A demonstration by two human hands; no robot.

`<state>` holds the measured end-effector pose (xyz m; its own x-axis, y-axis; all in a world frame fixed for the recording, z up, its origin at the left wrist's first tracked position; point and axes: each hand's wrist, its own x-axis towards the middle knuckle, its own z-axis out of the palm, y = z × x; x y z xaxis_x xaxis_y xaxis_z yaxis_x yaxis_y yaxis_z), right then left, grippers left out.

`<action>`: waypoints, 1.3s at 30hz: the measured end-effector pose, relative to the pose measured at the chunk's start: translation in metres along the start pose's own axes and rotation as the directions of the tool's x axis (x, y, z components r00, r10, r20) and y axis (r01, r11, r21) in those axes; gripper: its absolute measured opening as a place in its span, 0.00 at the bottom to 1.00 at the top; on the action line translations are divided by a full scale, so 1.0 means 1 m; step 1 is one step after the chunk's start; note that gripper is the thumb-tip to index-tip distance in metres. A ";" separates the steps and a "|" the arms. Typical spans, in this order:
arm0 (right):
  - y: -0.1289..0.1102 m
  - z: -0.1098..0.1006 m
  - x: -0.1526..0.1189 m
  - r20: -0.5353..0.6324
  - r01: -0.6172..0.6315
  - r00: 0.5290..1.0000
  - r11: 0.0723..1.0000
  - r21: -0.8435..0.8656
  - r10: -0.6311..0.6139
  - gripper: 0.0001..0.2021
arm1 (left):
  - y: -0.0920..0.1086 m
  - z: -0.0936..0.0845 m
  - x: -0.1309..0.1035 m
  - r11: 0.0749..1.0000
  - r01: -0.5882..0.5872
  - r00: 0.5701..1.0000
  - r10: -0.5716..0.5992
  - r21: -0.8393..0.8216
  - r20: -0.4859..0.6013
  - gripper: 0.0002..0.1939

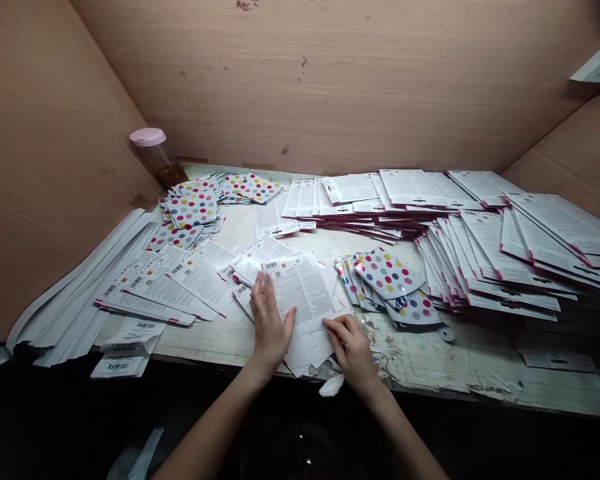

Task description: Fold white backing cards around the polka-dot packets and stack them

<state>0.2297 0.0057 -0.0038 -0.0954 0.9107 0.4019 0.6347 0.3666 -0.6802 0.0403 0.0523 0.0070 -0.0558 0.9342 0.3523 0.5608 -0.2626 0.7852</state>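
Note:
A white printed card (pixel 305 293) with a barcode and dense small text lies in front of me, over several other papers. My left hand (pixel 270 327) rests along its left edge, fingers stretched out and thumb apart. At the lower right edge of the card, my right hand (pixel 353 343) has its fingers curled and pinches the edge between thumb and forefinger. Just right of the card sit polka-dot packets (pixel 387 277) in a small pile. To the left, similar printed cards (pixel 195 280) are fanned out, overlapping each other.
Stacks of printed cards (pixel 405 190) with pink edges fill the back and right (pixel 555 227). More dotted packets (pixel 195 203) lie back left, near a pink-lidded bottle (pixel 150 143). Long paper sheets (pixel 85 287) and barcode labels (pixel 127 347) are at left. Wooden panels (pixel 300 87) enclose the table.

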 end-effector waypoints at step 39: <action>0.029 0.014 0.014 0.190 0.128 0.977 0.976 -0.177 -0.093 0.09 | -0.018 -0.030 -0.042 0.785 -0.568 0.744 0.363 0.246 0.561 0.34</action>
<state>0.2359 0.0317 -0.0261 -0.2985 0.8920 0.3395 0.7427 0.4405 -0.5043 0.0083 0.0109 -0.0065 0.6255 0.7351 0.2614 0.6751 -0.6779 0.2910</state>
